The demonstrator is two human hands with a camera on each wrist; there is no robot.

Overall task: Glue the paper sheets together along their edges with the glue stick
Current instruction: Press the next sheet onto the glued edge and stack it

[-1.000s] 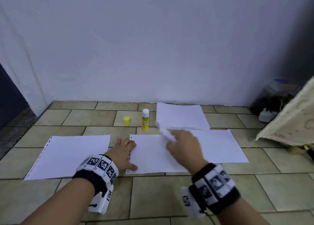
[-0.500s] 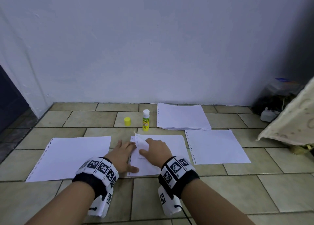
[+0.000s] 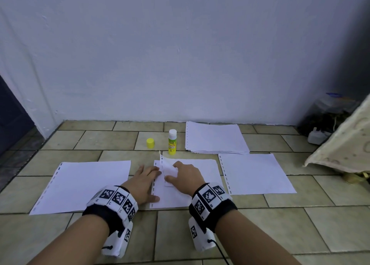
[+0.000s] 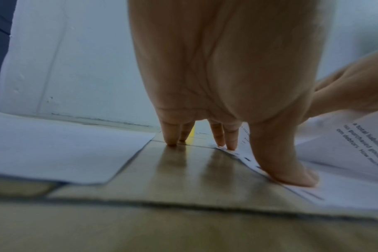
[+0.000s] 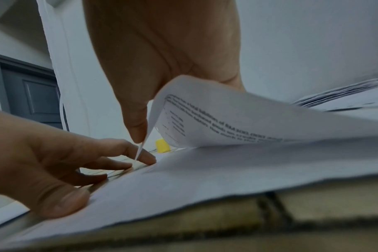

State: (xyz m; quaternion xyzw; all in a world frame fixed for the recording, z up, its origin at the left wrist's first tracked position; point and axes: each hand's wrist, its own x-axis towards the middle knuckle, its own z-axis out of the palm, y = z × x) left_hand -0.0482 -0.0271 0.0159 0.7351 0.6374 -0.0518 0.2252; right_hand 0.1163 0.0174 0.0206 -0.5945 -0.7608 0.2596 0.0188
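The glue stick (image 3: 172,142) is standing upright and uncapped on the tiled floor (image 3: 260,224), near the wall, with its white tip showing above a yellow body; its one yellow cap (image 3: 150,143) is sitting just to its left, apart from it. Three single paper sheets are lying in a row closer to the person: a left sheet (image 3: 84,184), a middle sheet (image 3: 200,176) and a right sheet (image 3: 254,174), each with a punched strip down its left edge. One paper stack (image 3: 216,137) is lying behind the right sheet, just right of the glue stick. The left hand (image 3: 143,181) is lying flat with straight fingers, its thumb pressing the middle sheet's punched edge. The right hand (image 3: 185,175) is pinching a curled upper sheet (image 5: 237,116) over the middle one, printed text showing on its underside. A pale blue wall (image 3: 180,54) is rising behind the floor, and a dark door (image 5: 30,95) is standing at the left
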